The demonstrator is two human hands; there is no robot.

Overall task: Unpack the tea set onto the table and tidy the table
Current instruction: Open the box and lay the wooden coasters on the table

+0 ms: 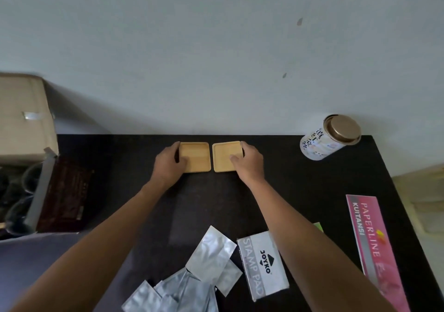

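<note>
1. At the bottom centre of the frame a loose heap of silver foil sachets lies on the black table, overlapping one another.
2. Just right of the heap sits a grey JOYKO stamp pad box, partly covered by the right forearm, with a sliver of green paper showing past the arm.
3. At the lower right a pink PAPERLINE receipt book lies lengthwise near the table's right edge.
4. At the middle left an open cardboard box stands beside the table, with a dark brown printed carton leaning at its side and dark rounded shapes inside that are too dim to name.
5. In the centre of the frame, near the table's far edge, two square wooden coasters lie flat side by side, with a narrow gap between them.
6. The left hand grips the outer left edge of the left wooden coaster, fingers curled narrowly over its rim.
7. The right hand holds the right wooden coaster by its outer right edge, thumb resting on its top face.
8. At the upper right of the table a white tea tin with a gold lid stands near the far corner, against a pale wall.
</note>
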